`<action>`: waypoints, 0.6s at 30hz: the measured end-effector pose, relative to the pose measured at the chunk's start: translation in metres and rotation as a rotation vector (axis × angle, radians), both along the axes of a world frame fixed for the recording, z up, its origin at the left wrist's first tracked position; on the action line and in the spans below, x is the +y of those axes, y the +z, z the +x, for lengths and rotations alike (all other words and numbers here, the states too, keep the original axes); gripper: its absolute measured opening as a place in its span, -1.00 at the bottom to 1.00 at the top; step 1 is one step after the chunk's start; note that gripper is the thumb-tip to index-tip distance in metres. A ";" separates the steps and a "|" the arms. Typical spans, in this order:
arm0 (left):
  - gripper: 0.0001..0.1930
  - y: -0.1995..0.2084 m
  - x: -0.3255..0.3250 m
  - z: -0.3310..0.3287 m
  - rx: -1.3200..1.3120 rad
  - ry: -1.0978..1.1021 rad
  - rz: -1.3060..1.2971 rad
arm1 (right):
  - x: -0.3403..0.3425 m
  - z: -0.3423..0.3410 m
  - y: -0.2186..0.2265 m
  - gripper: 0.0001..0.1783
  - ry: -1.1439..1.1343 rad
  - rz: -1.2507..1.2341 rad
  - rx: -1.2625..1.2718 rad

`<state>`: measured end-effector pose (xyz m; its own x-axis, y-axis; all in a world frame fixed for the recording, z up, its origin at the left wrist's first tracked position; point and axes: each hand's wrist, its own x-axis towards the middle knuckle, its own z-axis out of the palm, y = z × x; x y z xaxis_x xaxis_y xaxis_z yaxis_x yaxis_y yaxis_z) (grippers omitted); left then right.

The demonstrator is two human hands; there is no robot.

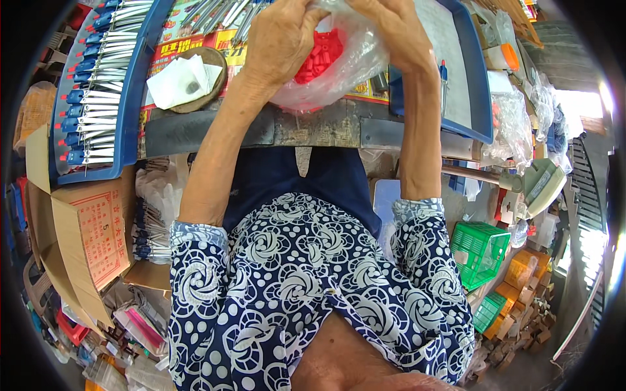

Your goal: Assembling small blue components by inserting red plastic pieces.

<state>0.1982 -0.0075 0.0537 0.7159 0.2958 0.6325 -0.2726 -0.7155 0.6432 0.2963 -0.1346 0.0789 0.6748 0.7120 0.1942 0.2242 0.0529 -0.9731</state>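
Clear plastic bag (339,62) with small red pieces (319,55) is gripped by both hands at far edge of counter (313,130). Left hand (277,42) is closed on bag's left side, right hand (391,29) pinched at top right. Bag lies between hands, equally near both. Blue tray (134,98) of blue-tipped metal parts (91,98) is placed at left.

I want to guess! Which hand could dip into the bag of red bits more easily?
Probably the left hand: it lies closest over the red pieces in the clear plastic bag. The right hand grips the bag's top edge.
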 end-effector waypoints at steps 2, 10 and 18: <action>-0.91 0.001 0.000 0.003 0.028 0.004 -0.028 | -0.009 -0.017 0.013 -0.47 0.017 -0.107 -0.014; -0.86 -0.007 -0.003 0.012 0.084 0.075 -0.034 | -0.020 -0.044 0.006 -0.43 -0.287 -0.236 -0.844; -0.85 -0.018 0.005 0.024 -0.312 0.190 0.218 | -0.038 -0.014 0.009 -0.35 -0.345 0.013 -0.135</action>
